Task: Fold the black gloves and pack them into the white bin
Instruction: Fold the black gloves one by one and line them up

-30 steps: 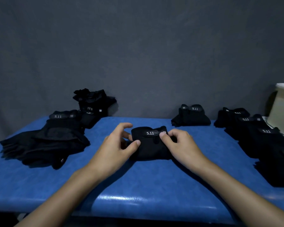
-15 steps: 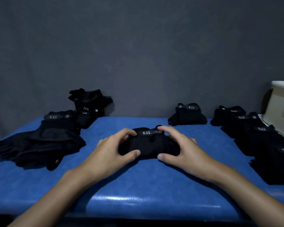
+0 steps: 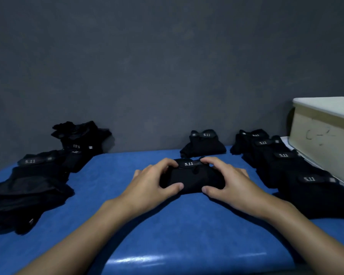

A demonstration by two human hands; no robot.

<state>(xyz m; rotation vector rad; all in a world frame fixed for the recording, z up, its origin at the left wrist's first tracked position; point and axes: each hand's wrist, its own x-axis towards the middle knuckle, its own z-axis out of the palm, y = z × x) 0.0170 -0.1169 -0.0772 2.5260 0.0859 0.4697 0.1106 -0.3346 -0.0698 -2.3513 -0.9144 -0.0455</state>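
Mid-surface (image 3: 167, 231), from my head view, the folded glove (image 3: 191, 178) lies pressed flat between both hands. A second ago my left hand (image 3: 151, 181) only pinched its edge. Now it and my right hand (image 3: 232, 182) each curl fingers (image 3: 166, 162) round an end, thumbs on the near side. I judge the fold done, and next comes the white bin (image 3: 324, 135) at far right, which I cannot see into.
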